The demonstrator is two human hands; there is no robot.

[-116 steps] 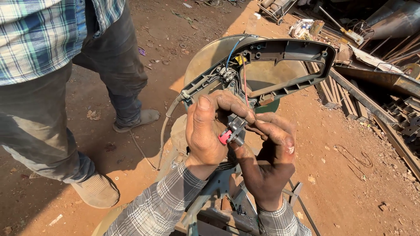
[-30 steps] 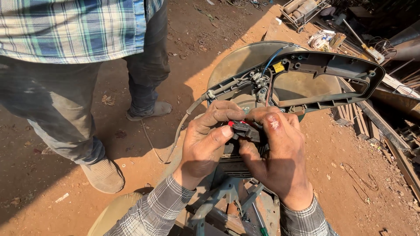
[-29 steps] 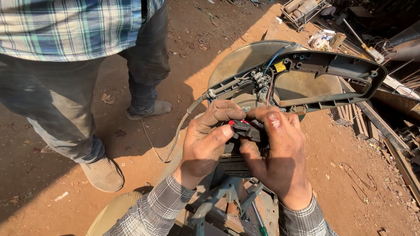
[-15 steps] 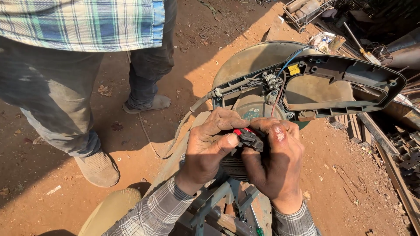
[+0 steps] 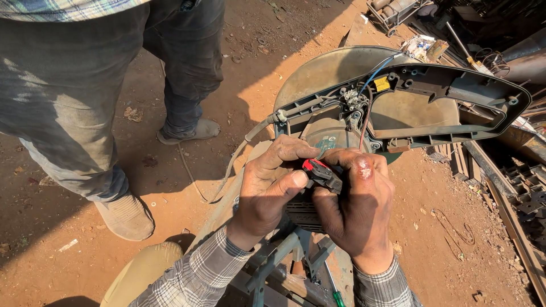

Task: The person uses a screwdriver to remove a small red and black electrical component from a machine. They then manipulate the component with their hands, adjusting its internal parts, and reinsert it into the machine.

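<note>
— What have your hands got between them?

— A small black switch block with a red button [image 5: 322,174]. Your left hand [image 5: 273,190] pinches it from the left, thumb lying along its lower edge and fingers curled over the top. Your right hand [image 5: 357,207] closes on its other end, fingertips bent in tight. Neither hand is slack; both are clamped on that one part, probably so it cannot twist while you work it.

— And where does it sit against the rest?

— Just below the open dark grey plastic handle housing [image 5: 432,99], whose inside faces up at you. That way the loose blue and red wires [image 5: 364,102] and the yellow tag stay visible. The switch sits close under the wiring, likely because the leads are short.

— What carries it all?

— The round tan metal guard [image 5: 324,71] lies behind the housing, and a grey-green metal frame [image 5: 273,264] shows under your wrists.

— Anyone near?

— A person in dusty dark trousers [image 5: 85,96] stands to your left on red dirt; scrap metal bars [image 5: 512,193] lie to the right.
</note>
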